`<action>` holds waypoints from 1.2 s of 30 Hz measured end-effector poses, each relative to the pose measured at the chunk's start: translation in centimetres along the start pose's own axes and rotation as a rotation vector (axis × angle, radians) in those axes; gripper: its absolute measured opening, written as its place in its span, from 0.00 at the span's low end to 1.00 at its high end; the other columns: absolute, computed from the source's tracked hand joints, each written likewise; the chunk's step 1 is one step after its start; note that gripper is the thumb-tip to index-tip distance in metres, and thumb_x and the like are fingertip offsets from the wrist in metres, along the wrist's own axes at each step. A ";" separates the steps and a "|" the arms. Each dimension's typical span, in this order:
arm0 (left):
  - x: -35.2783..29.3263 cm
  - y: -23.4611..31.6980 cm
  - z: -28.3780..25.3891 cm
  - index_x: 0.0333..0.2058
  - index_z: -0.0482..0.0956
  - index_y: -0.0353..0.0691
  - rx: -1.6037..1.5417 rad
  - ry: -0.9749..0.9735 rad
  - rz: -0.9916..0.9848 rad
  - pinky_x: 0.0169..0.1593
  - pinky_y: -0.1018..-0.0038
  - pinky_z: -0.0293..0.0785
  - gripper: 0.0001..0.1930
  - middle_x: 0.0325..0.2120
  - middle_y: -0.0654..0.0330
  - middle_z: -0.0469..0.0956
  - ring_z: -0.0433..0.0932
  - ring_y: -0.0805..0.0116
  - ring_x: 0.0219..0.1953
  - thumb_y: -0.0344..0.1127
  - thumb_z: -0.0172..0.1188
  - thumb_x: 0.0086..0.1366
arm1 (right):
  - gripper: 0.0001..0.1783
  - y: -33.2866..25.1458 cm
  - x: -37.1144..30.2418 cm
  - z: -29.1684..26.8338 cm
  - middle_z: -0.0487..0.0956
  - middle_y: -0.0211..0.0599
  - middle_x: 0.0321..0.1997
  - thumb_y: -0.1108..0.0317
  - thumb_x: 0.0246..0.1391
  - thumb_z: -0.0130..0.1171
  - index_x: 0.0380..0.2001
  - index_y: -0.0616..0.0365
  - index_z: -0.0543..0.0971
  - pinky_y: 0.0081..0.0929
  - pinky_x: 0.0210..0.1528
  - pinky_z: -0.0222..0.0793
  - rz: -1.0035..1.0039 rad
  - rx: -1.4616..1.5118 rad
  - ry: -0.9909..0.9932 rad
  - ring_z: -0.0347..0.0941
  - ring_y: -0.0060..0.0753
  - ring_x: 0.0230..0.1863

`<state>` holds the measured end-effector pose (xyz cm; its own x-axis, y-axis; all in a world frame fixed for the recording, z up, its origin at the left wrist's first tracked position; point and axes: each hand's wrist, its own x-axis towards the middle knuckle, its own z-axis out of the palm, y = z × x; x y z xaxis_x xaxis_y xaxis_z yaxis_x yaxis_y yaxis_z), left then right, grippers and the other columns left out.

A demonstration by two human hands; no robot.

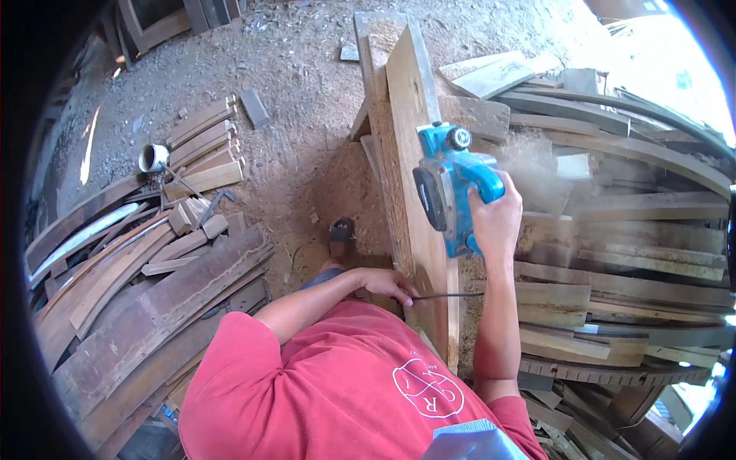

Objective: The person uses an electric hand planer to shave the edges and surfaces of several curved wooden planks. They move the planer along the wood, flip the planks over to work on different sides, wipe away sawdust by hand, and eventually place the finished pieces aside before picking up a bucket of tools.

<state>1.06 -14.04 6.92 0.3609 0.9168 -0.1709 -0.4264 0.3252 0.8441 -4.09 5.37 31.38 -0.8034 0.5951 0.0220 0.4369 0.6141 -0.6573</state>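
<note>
Along the board [424, 249], the blue planer [458, 188] lies lengthwise, pointing away.

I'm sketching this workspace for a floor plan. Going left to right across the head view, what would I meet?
White cup, grey block, sandalled foot, left hand, blue power planer, right hand gripping the planer's handle, long curved boards.

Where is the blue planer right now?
In the head view, the blue planer is right of centre, over the long board, with the right hand gripping its handle and the wood pile farther right.
</note>
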 end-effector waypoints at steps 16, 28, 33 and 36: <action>-2.0 4.1 -4.7 0.68 0.68 0.39 -0.102 0.551 0.328 0.70 0.67 0.65 0.28 0.62 0.59 0.77 0.71 0.68 0.67 0.30 0.63 0.72 | 0.19 -5.7 24.3 10.3 0.84 0.55 0.30 0.61 0.47 0.67 0.39 0.64 0.85 0.45 0.45 0.78 -0.105 -0.127 0.060 0.83 0.56 0.37; -4.0 5.8 -4.9 0.70 0.66 0.39 -0.102 0.908 0.446 0.65 0.70 0.72 0.27 0.55 0.60 0.80 0.77 0.71 0.58 0.30 0.60 0.75 | 0.15 -7.3 37.6 14.4 0.80 0.47 0.19 0.65 0.51 0.65 0.29 0.72 0.82 0.40 0.21 0.75 -0.184 0.127 -0.101 0.79 0.40 0.18; -4.8 -0.5 -1.6 0.61 0.79 0.37 -0.097 0.882 0.317 0.64 0.72 0.71 0.19 0.51 0.62 0.84 0.79 0.72 0.56 0.26 0.60 0.73 | 0.16 -4.1 26.1 9.6 0.80 0.47 0.19 0.65 0.52 0.65 0.27 0.72 0.81 0.40 0.20 0.74 -0.117 -0.011 -0.090 0.79 0.40 0.17; -7.4 -3.2 2.3 0.55 0.84 0.35 0.035 0.847 0.224 0.65 0.70 0.70 0.19 0.52 0.61 0.86 0.80 0.68 0.56 0.23 0.58 0.66 | 0.16 -5.6 12.4 6.9 0.82 0.53 0.22 0.65 0.51 0.65 0.32 0.73 0.83 0.43 0.25 0.77 -0.014 -0.030 -0.112 0.82 0.43 0.22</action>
<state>1.64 -22.40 6.68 -0.4715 0.8264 -0.3079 -0.3830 0.1226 0.9156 -19.30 5.76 30.17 -0.8488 0.5258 -0.0547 0.4363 0.6382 -0.6343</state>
